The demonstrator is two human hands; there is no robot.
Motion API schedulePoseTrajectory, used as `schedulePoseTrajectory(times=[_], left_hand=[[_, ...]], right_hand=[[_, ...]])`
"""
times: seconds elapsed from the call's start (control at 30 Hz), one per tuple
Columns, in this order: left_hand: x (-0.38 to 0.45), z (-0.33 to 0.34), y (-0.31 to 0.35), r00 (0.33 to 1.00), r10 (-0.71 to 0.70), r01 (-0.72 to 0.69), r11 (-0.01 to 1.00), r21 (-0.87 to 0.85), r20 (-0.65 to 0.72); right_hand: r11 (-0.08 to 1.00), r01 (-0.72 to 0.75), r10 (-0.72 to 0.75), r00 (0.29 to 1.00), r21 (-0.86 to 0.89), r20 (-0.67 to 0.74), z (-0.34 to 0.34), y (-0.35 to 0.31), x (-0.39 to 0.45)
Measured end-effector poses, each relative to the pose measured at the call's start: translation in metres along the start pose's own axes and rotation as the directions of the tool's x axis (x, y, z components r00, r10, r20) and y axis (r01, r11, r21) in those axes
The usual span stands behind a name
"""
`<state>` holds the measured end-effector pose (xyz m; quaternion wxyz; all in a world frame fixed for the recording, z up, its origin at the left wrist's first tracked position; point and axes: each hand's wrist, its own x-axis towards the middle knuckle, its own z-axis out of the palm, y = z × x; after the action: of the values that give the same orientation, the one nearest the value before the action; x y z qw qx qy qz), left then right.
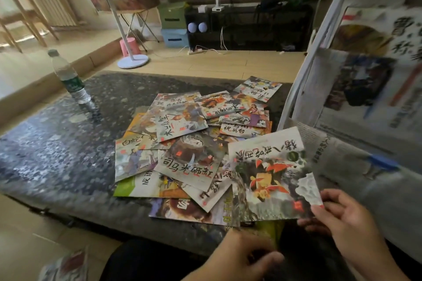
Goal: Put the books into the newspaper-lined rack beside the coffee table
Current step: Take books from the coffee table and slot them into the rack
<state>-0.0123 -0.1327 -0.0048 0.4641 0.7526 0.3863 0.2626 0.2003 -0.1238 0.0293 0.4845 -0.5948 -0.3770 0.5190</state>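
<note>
Holding a thin picture book [271, 175] by its near right corner, the right hand [342, 217] has its fingers [331, 198] curled onto the cover and pinching it. That book is tilted up, its far edge lifted above the heap and close to the newspaper [356, 162] lining the white rack [303, 70] at the right of the surface [57, 143]. The left hand [246, 258] sits lower, at the near edge, fingers bent around a yellow-green book [270, 230] that is mostly hidden under the raised one.

About a dozen more books lie in a loose, overlapping pile [189, 143] on the dark speckled surface (an exact count is not possible, since several show only a corner or a strip). The pile reaches from the middle to the right edge, just beside the rack.

One water bottle [68, 77] stands upright at the far left of the surface, well apart from the pile. On the floor beyond are one white stand with a round base [132, 61], one pink stool [129, 47], two stacked boxes [172, 25] and a low black shelf unit [251, 27].
</note>
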Motion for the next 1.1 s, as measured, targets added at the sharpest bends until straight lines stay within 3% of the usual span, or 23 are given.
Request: schedulePoseTrajectory(times=[0.1, 0.2, 0.3, 0.43, 0.53, 0.6, 0.67, 0.7, 0.77, 0.83, 0.87, 1.0, 1.1], left_hand=[[0.016, 0.023, 0.007, 0.982, -0.185, 0.165, 0.941, -0.297, -0.043], [0.033, 0.044, 0.018, 0.98, -0.18, 0.113, 0.858, -0.501, -0.087], [0.048, 0.064, 0.026, 0.933, -0.274, 0.11, 0.834, -0.54, -0.233], [0.061, 0.045, 0.037, 0.945, -0.247, 0.158, 0.92, -0.359, -0.215], [0.073, 0.006, 0.064, 0.988, -0.14, 0.147, 0.983, -0.107, 0.067], [0.084, -0.009, 0.074, 0.97, -0.116, 0.08, 0.982, 0.173, 0.213], [0.093, -0.014, 0.081, 0.948, -0.082, 0.0, 0.966, 0.259, 0.307], [0.098, -0.013, 0.082, 0.947, -0.045, -0.027, 0.976, 0.217, 0.317], [0.104, -0.006, 0.08, 0.984, -0.021, 0.026, 0.999, -0.022, 0.176], [0.105, 0.002, 0.081, 0.993, -0.114, 0.101, 0.947, -0.306, -0.025], [0.104, 0.007, 0.081, 0.986, -0.16, 0.129, 0.909, -0.396, -0.047], [0.092, 0.04, 0.084, 0.97, -0.185, 0.234, 0.886, -0.4, 0.156], [0.094, 0.053, 0.084, 0.965, -0.226, 0.263, 0.86, -0.438, 0.136]], right_hand=[[0.973, -0.063, 0.081, 0.994, 0.221, -0.074, -0.014, 0.003, -0.027], [0.96, -0.148, 0.177, 0.979, 0.236, -0.106, -0.019, 0.016, -0.045], [0.952, -0.158, 0.196, 0.973, 0.263, -0.123, -0.02, 0.028, -0.058], [0.968, -0.06, 0.131, 0.949, 0.242, -0.286, -0.056, 0.019, -0.064], [0.974, 0.058, -0.003, 0.97, 0.218, -0.243, -0.099, -0.004, -0.068], [0.994, 0.023, -0.006, 0.987, 0.107, -0.158, -0.112, -0.023, -0.067], [0.998, 0.026, -0.019, 0.99, 0.051, -0.139, -0.117, -0.03, -0.064], [0.998, 0.038, -0.029, 0.985, 0.053, -0.168, -0.118, -0.029, -0.062], [0.985, 0.059, -0.016, 0.966, 0.162, -0.257, -0.118, -0.027, -0.06], [0.93, 0.115, 0.028, 0.925, 0.349, -0.38, -0.118, -0.025, -0.06], [0.898, 0.148, 0.05, 0.901, 0.414, -0.431, -0.119, -0.02, -0.059], [0.835, 0.203, 0.108, 0.851, 0.511, -0.514, -0.103, -0.011, -0.063], [0.837, 0.193, 0.127, 0.842, 0.512, -0.524, -0.095, -0.004, -0.065]])
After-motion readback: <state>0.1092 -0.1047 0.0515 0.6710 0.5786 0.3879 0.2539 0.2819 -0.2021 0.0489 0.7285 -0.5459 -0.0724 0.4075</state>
